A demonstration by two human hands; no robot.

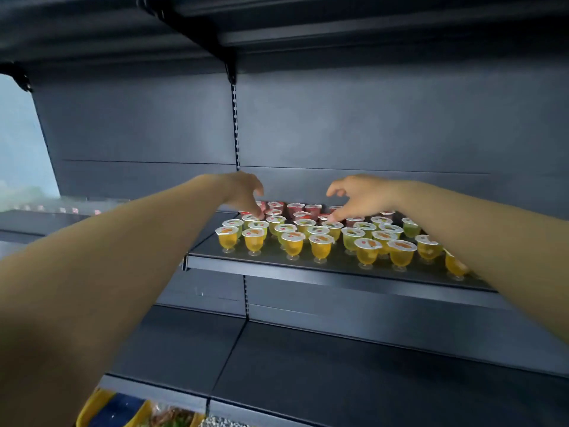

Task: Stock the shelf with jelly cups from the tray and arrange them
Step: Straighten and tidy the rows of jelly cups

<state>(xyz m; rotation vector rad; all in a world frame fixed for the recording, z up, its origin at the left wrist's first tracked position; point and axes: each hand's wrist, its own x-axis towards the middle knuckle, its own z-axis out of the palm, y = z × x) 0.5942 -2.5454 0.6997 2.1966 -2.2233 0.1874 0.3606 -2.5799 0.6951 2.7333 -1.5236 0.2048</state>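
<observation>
Arranging small clear-plastic footed jelly cups (320, 246) on the dark metal shelf (308, 269).
Both hands, left (243, 192) and right (360, 195), hover loosely curled, fingertips touching lids, gripping nothing; nudging gently should keep rows below upright.

Both arms reach up to the dark shelf (308, 268). Left hand (243, 192) fingers curled down, fingertips touching a lid at the back-left of the jelly cups (320, 241). Right hand (360, 195) likewise clawed, fingertips on a lid in mid rows. Cups upright in rough rows: red at back, green middle, orange-yellow in front. Lower shelf (369, 380) below; yellow and blue packaging (101, 408) at bottom left, blurred.
</observation>
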